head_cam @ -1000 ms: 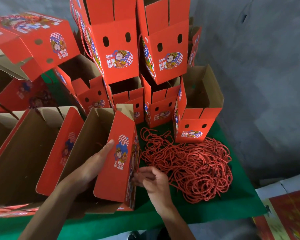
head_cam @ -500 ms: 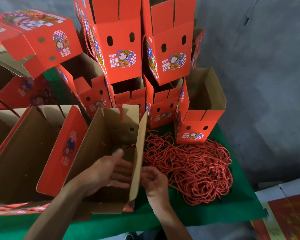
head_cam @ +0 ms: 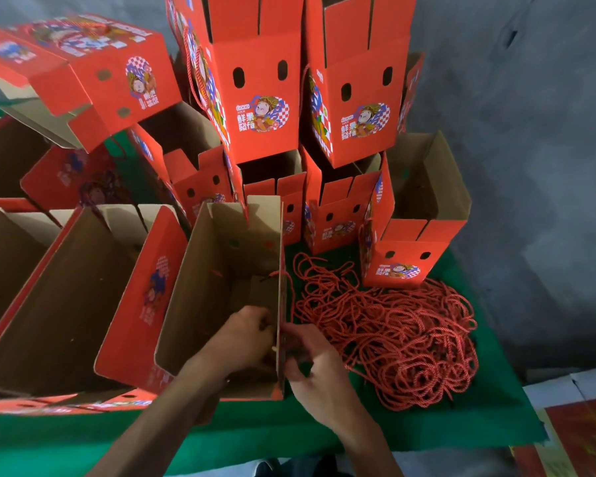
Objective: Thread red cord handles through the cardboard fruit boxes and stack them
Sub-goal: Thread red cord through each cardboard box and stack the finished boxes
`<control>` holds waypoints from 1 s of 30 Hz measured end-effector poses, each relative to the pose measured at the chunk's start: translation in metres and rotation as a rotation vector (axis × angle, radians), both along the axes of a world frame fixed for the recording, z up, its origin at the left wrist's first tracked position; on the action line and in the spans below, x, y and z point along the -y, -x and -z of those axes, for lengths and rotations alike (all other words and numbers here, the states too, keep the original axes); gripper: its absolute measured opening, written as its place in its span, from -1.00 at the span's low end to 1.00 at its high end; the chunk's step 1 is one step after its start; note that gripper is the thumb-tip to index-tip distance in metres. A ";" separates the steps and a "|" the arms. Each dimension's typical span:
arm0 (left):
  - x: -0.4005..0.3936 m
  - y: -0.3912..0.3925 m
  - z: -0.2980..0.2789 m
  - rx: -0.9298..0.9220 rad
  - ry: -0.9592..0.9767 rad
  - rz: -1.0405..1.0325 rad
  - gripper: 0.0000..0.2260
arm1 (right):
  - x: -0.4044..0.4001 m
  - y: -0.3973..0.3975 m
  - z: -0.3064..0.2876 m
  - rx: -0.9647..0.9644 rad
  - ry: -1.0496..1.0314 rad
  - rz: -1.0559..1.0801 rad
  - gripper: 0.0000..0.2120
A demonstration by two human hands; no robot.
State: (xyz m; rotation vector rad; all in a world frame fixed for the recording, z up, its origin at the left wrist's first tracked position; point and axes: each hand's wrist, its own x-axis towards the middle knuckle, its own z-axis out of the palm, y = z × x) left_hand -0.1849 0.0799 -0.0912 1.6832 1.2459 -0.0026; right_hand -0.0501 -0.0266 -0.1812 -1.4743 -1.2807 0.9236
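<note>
Open cardboard fruit box (head_cam: 217,287), lying mouth-up near the front edge of the table: plain brown corrugated board inside, glossy red print outside, with two oval punched holes in its far wall. Its right wall is seen edge-on as a thin vertical line. A short length of red cord (head_cam: 275,274) shows against the inner face of that wall.

The left hand (head_cam: 246,339) reaches inside the box, fingers curled against the right wall; what they pinch is hidden by the board. The right hand (head_cam: 310,356) lies outside the same wall, fingers bent toward it; the fingertips are blurred, so whether they hold the cord cannot be told.

Just right of the box, a loose heap of twisted red cords (head_cam: 389,332) sprawls toward the right edge of the table. Behind it an upright box with raised flaps (head_cam: 413,235) stands near the far right corner. Along the far edge, stacked boxes (head_cam: 307,98) rise in two tiers, each with a cartoon figure, a checkered patch and paired oval holes. To the left, another open box (head_cam: 76,297) lies beside the first, and a tilted box (head_cam: 93,70) rests higher up, cut off by the picture's edge.

The table carries a green cloth (head_cam: 461,428). Beyond it is a rough grey wall (head_cam: 530,166). Printed sheets (head_cam: 578,438) show at lower right, largely cropped.
</note>
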 end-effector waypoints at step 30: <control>-0.023 0.025 -0.038 0.587 -1.014 -0.509 -0.64 | 0.000 0.056 0.017 0.942 0.151 0.064 -0.26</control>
